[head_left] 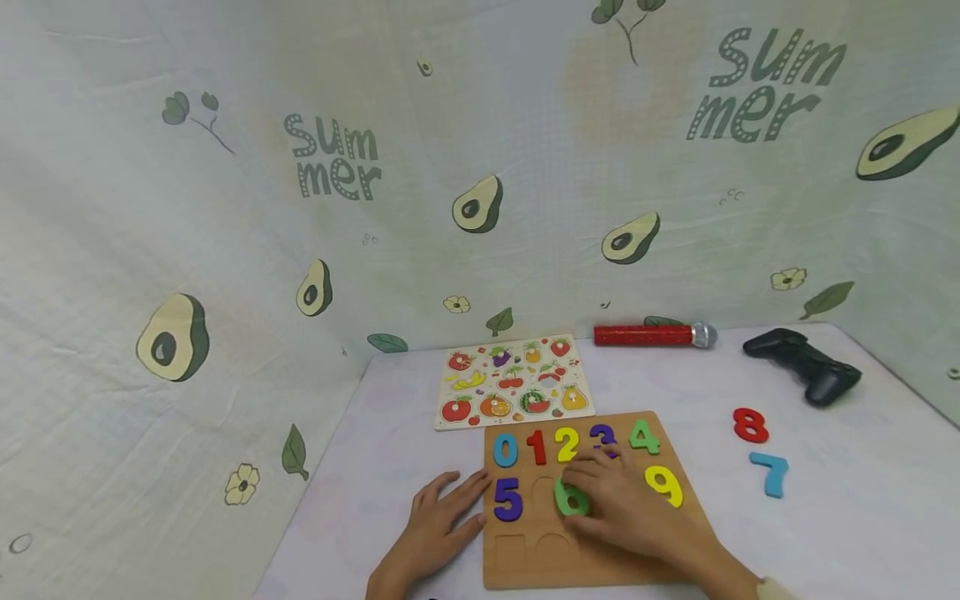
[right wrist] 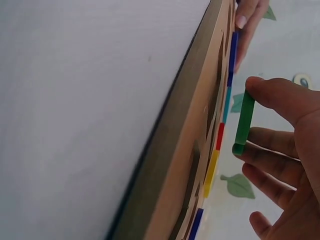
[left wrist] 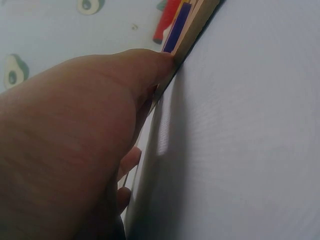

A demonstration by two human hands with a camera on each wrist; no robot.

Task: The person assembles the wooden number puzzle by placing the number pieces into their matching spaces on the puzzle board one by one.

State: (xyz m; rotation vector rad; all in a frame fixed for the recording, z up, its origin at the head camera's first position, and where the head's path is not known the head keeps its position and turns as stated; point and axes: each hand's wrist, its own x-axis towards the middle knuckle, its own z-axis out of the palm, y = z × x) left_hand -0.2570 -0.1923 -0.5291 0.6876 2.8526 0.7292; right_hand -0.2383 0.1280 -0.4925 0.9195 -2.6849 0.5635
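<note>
My right hand pinches a green number 6 between thumb and fingers over the middle row of a wooden number puzzle board. The right wrist view shows the green piece edge-on, held slightly off the board's surface. At the board's left edge, my left hand lies with fingers extended, its thumb touching the board's side in the left wrist view. Seated in the board are numbers including a blue 0, a purple 5 and a yellow 9. The purple 3 is partly hidden by my right hand.
A red 8 and a blue 7 lie on the table right of the board. Behind it are a fruit puzzle board, a red microphone and a black game controller. A printed cloth hangs behind.
</note>
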